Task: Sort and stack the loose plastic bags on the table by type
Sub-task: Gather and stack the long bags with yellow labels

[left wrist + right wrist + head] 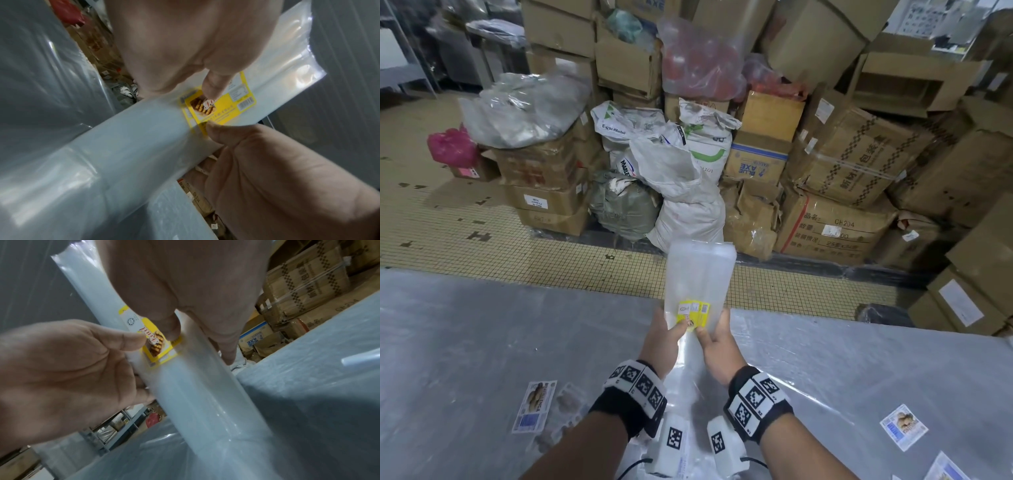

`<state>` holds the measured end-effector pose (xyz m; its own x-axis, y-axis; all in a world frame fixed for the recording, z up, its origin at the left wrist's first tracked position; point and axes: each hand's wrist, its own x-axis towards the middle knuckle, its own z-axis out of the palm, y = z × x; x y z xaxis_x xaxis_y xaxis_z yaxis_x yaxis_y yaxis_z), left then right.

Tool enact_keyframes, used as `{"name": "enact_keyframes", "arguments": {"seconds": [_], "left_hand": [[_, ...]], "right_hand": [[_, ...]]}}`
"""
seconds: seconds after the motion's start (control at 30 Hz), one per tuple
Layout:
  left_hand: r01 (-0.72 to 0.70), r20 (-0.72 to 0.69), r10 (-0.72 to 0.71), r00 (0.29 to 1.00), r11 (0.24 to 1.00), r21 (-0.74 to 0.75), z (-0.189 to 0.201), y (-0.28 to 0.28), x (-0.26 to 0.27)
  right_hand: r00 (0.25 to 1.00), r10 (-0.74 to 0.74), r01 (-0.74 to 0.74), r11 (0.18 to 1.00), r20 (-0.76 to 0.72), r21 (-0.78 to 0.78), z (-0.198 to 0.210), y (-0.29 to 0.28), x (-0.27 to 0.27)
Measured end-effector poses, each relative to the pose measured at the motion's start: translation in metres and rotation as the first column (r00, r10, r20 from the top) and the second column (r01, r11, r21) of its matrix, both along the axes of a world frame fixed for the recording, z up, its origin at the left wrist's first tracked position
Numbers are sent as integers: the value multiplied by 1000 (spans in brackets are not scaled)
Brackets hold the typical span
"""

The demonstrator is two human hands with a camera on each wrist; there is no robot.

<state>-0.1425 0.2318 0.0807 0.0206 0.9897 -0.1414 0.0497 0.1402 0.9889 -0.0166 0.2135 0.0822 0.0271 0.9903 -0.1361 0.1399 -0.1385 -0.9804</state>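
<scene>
A printed bag [534, 406] lies flat on the grey table [465, 342] at left. At centre, the left hand [662, 337] and right hand [717, 344] pinch a long clear bag [698, 274] (thumbs on its yellow label [693, 313]), raised above the table. Two more printed bags [903, 426] lie at right.

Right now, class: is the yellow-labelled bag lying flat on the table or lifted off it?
Lifted: both hands hold the bag upright above the table.

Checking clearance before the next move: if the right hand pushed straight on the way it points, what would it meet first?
Past the held bag, the right hand would probably meet the white sacks first; depth is unclear.
</scene>
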Motion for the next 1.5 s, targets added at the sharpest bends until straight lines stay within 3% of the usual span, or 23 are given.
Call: {"name": "enact_keyframes", "arguments": {"seconds": [0.33, 0.47, 0.57, 0.63, 0.73, 0.87, 1.0, 1.07, 1.2, 1.37, 1.5], "left_hand": [[27, 10, -27, 1000, 999, 34, -7, 6, -2], [227, -88, -222, 971, 973, 40, -15, 3, -25], [348, -45, -351, 935, 935, -75, -22, -24, -42], [316, 88, -304, 948, 929, -193, -28, -49, -50], [220, 404, -85, 911, 929, -299, -38, -78, -46], [12, 521, 240, 819, 901, -434, -42, -102, -30], [-174, 366, 328, 871, 903, -393, -39, -114, -23], [-226, 260, 316, 913, 919, -324, -35, -115, -27], [-220, 199, 310, 930, 899, -378, -27, -113, -47], [-147, 183, 251, 950, 882, -447, -28, -108, -81], [-111, 190, 230, 955, 865, -489, -28, -104, -105]], "right_hand": [[998, -54, 54, 999, -23, 7, -5, 7, 4], [991, -56, 55, 998, -124, -10, -2, 3, 9], [942, -183, 154, 981, -283, -122, -5, -6, 14], [882, -274, 187, 951, -384, -247, -11, -14, 15], [767, -408, 194, 883, -495, -427, -26, -27, 11], [656, -573, 212, 764, -491, -609, -35, -47, -3], [647, -662, 264, 660, -379, -703, -49, -60, -16], [653, -643, 213, 663, -400, -718, -49, -68, -18], [668, -575, 100, 698, -473, -709, -40, -87, -11], [598, -619, 155, 713, -510, -683, -42, -96, 18], [614, -601, 165, 732, -512, -661, -37, -102, 51]]}}
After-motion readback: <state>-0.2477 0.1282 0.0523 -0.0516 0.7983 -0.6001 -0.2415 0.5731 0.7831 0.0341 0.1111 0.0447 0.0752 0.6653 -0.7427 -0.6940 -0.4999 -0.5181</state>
